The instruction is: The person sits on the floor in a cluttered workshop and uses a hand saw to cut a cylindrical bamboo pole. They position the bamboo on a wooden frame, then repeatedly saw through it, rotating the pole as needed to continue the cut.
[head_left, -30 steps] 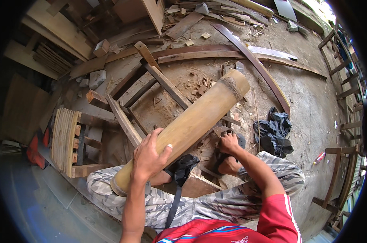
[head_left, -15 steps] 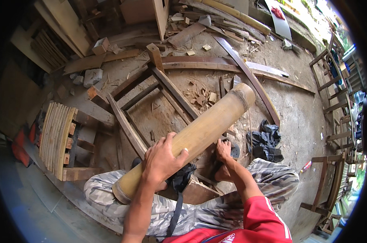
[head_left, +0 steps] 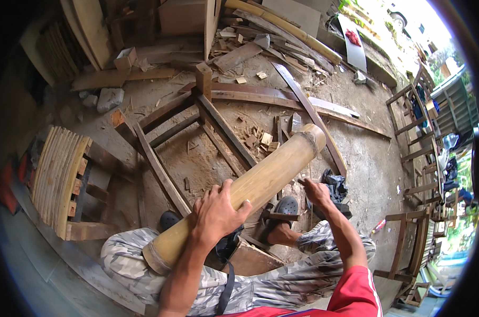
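Note:
A thick, pale-yellow bamboo section (head_left: pixel 273 171) lies slantwise across my lap, its lower left end on my camouflage-trousered thigh and its far end pointing up and to the right. Over its upper side, my left hand (head_left: pixel 218 212) is wrapped with the thumb spread along the bamboo. My right hand (head_left: pixel 318 194) is closed in a fist to the right of the bamboo and apart from it. A small dark tip shows at its fingers, too little to tell its kind. Just behind that hand lies a crumpled black plastic bag (head_left: pixel 335 185).
A wooden frame (head_left: pixel 157 150) stands on the dirt floor ahead, with a slatted wooden piece (head_left: pixel 59 182) at the left. Long boards (head_left: pixel 316 113) cross beyond it. Wood scraps (head_left: pixel 263 140) lie scattered. Chair frames (head_left: pixel 408 245) line the right side.
My right hand has moved right, away from my foot and the bamboo, and is now closed. A dark clog and a brown strip by it have come into sight. The left hand keeps its grip.

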`<state>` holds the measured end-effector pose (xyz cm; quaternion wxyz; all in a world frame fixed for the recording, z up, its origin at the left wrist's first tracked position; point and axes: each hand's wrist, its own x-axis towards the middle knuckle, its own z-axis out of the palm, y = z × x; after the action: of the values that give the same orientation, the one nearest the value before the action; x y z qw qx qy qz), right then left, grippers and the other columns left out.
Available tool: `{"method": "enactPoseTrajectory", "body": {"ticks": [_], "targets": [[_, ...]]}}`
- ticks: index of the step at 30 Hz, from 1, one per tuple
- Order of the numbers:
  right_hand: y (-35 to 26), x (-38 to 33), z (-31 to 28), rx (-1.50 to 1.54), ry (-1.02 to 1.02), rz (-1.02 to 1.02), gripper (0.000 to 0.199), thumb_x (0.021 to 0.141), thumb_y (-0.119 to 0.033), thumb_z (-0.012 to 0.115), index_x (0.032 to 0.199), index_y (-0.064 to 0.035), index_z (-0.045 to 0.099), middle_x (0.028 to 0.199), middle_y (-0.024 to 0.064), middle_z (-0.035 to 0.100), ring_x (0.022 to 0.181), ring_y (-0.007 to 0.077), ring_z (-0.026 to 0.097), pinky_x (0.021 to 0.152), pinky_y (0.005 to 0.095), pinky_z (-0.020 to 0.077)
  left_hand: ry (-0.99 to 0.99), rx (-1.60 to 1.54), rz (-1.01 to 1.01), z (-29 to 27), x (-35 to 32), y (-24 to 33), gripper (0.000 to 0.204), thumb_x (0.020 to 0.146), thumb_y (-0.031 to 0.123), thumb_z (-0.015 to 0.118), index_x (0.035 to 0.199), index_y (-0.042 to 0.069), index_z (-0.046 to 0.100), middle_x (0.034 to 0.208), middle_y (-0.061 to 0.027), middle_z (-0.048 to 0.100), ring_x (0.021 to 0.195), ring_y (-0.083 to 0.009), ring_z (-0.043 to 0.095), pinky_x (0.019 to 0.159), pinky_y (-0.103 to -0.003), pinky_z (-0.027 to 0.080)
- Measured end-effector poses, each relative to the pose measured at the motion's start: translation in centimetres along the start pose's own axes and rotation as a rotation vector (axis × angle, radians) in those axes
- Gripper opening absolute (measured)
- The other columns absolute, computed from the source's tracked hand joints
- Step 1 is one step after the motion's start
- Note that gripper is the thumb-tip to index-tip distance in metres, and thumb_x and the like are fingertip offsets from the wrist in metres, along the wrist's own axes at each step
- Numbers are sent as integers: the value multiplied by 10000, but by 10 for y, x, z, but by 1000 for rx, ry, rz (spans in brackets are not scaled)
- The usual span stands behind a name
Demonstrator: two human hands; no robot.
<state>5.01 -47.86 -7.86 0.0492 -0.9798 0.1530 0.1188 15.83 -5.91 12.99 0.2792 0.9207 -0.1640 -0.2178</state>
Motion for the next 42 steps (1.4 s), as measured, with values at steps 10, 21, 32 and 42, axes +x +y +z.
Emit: {"method": "enactPoseTrajectory", "body": {"ticks": [10, 21, 32, 42], "targets": [[91, -68, -121, 658, 447, 422, 255, 1019, -313, 684, 1098, -71, 685, 699, 35, 634, 586, 130, 597, 532, 320, 484, 39, 45, -16, -3, -4, -4, 741, 889, 505, 632, 1466, 59, 500, 1277, -269, 645, 1216, -437, 621, 1100, -529, 429], [-139, -217, -136, 1254, 189, -11, 412, 1022, -104, 663, 1419, -7, 613, 832, -28, 677, 721, 50, 576, 651, 229, 481, 71, 95, 15, -1, -3, -3, 677, 893, 419, 671, 1438, 50, 514, 1249, -253, 667, 1180, -424, 642, 1040, -496, 490], [-188, -248, -111, 1119, 81, -76, 438, 973, -106, 707, 1394, -10, 631, 992, 169, 785, 655, 153, 674, 630, 292, 530, 69, 93, 9, 0, -2, -2, 696, 829, 384, 663, 1399, 9, 524, 1219, -273, 674, 1140, -433, 660, 1029, -473, 507], [-182, -257, -114, 1032, 121, -147, 488, 903, -83, 740, 1367, 25, 638, 687, 179, 663, 554, 311, 653, 554, 394, 500, 96, 89, 41, 2, 1, -2, 638, 838, 348, 673, 1362, 4, 558, 1260, -265, 664, 1178, -443, 638, 1027, -483, 503]]}}
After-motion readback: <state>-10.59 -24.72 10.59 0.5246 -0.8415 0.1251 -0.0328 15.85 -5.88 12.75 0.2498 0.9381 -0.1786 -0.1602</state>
